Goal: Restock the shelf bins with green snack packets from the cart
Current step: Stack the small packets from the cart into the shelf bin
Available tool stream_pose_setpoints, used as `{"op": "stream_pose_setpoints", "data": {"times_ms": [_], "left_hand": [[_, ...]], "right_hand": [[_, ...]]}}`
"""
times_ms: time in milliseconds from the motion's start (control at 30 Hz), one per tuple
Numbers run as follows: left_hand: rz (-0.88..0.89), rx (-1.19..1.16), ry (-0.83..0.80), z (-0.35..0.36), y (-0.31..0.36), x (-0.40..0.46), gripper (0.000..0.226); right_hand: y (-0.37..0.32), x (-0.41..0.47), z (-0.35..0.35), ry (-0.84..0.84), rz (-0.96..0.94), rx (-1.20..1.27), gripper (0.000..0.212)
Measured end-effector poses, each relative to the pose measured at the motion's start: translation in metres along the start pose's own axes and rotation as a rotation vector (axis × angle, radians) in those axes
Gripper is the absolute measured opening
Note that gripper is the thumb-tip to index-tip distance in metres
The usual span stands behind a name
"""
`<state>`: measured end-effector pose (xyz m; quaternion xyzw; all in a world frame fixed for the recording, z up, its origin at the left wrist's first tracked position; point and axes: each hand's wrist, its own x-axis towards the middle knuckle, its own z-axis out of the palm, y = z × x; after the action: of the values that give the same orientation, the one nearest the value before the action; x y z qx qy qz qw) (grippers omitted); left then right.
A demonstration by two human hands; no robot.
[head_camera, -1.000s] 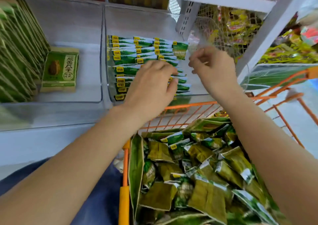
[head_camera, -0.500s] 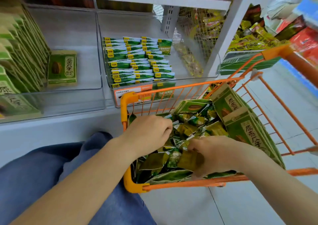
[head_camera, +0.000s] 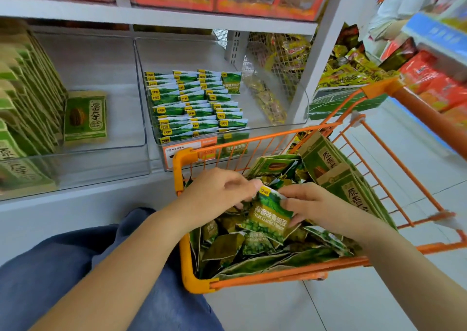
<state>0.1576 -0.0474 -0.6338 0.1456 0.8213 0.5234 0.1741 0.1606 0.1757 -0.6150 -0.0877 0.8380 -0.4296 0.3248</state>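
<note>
An orange wire cart in front of me is heaped with small green snack packets. Over the heap my left hand and my right hand both pinch one green pea packet, the left at its top corner, the right along its right edge. Beyond the cart on the shelf, a clear bin holds neat rows of the same packets, standing on edge.
A second clear bin to the left holds one larger green seed bag; more such bags lean at far left and fill the cart's right side. My blue-clad knee is left of the cart. Tiled floor lies right.
My hands left the shelf bin and came down into the cart. They dug among the loose packets and now lift one packet between them.
</note>
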Motion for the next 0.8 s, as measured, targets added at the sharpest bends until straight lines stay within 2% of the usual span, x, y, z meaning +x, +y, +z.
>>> {"op": "stream_pose_setpoints", "data": {"times_ms": [67,133,267,300,367,433,500,567,633,700,800], "left_hand": [[0.019,-0.002,-0.004,-0.001,0.002,-0.002,0.028],[0.049,-0.018,0.095,-0.001,0.003,-0.001,0.010],[0.101,-0.085,0.344,-0.012,0.006,0.008,0.007],[0.117,-0.036,0.375,-0.018,0.008,0.011,0.010],[0.213,0.247,0.479,-0.036,0.010,0.018,0.022],[0.316,0.548,0.663,-0.063,0.009,0.028,0.037],[0.291,0.668,0.810,-0.094,-0.002,0.040,0.043],[0.170,0.660,0.885,-0.117,-0.021,0.050,0.047],[0.087,0.512,0.905,-0.125,-0.038,0.055,0.050],[0.069,0.391,0.905,-0.125,-0.046,0.059,0.052],[0.088,0.385,0.917,-0.122,-0.050,0.064,0.049]], "right_hand": [[-0.006,0.004,-0.001,0.065,-0.055,0.064,0.026],[-0.013,0.008,-0.003,0.131,-0.115,0.136,0.021],[-0.042,0.022,-0.010,0.159,-0.249,0.122,0.017],[-0.051,0.028,-0.013,0.168,-0.276,0.089,0.016],[-0.066,0.045,-0.023,0.249,-0.301,0.017,0.015],[-0.076,0.069,-0.040,0.403,-0.294,-0.035,0.014],[-0.082,0.100,-0.063,0.582,-0.274,-0.118,0.015],[-0.085,0.135,-0.085,0.678,-0.223,-0.169,0.013],[-0.083,0.169,-0.104,0.692,-0.145,-0.189,0.012],[-0.080,0.203,-0.120,0.687,-0.076,-0.222,0.022],[-0.082,0.249,-0.130,0.632,0.054,-0.288,0.041]]}}
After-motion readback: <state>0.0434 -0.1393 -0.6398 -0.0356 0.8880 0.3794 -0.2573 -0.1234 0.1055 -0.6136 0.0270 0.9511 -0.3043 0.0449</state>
